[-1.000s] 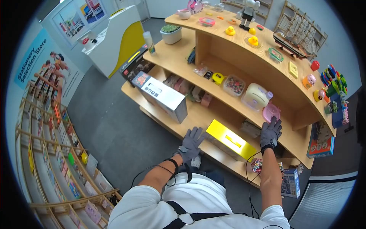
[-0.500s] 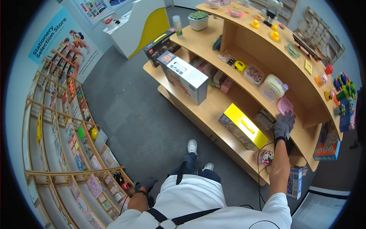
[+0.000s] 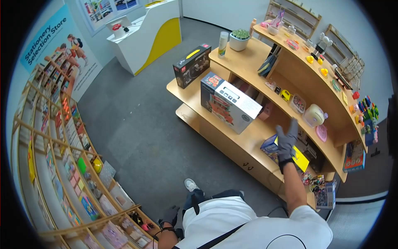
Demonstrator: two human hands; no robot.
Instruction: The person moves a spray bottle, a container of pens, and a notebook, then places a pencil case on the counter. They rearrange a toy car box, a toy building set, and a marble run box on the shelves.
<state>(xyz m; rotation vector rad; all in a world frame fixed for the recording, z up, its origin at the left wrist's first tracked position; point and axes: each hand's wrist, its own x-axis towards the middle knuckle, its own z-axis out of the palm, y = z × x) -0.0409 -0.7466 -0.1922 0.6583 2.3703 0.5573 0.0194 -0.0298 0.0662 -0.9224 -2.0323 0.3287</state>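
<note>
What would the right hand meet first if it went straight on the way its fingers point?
Probably the clear tub of coloured beads on the wooden middle shelf: the grey-gloved right hand points towards it, though depth is unclear.

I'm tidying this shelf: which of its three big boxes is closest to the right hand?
The yellow-topped box with blue sides; the gloved right hand spreads over it, while the white box and black box stand further along the shelf.

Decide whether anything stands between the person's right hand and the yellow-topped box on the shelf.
Nothing visible does. The gloved right hand is spread open right over the yellow-topped box, overlapping it in view; contact cannot be told. The grey box stands apart, further along the shelf.
</note>
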